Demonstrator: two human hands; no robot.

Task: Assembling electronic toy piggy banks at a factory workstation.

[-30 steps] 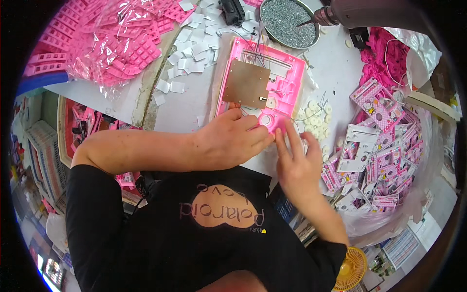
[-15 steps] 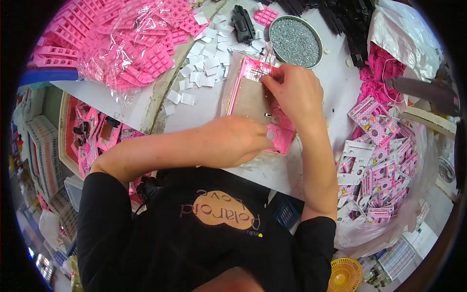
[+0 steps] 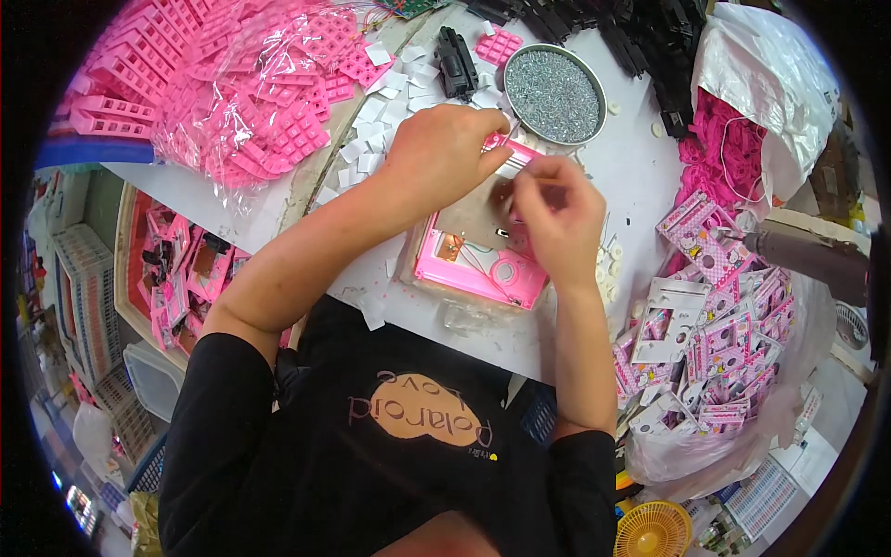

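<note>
On the table in front of me lies an open pink plastic casing [image 3: 476,276] with a brown board [image 3: 469,212] in its middle. Thin wires and a ring-shaped seat show at its near end. My left hand [image 3: 444,148] is at the casing's far end, thumb and forefinger closing together by its edge; what they pinch is too small to tell. Over the casing's right side, my right hand [image 3: 564,215] has its fingers pinched and slightly blurred, and anything in them is hidden. Clear plastic wrap [image 3: 464,316] sticks out under the near edge.
A round tin of small screws [image 3: 554,95] stands beyond the casing, beside a black plastic part [image 3: 456,63] and scattered white squares [image 3: 371,113]. Bagged pink parts [image 3: 269,93] fill the far left. At right are printed panels [image 3: 733,316] and an electric screwdriver [image 3: 807,243].
My left hand has moved from the casing's near end to its far end. The right hand has come back nearer to me, along the right side. The casing has turned and its near end is uncovered.
</note>
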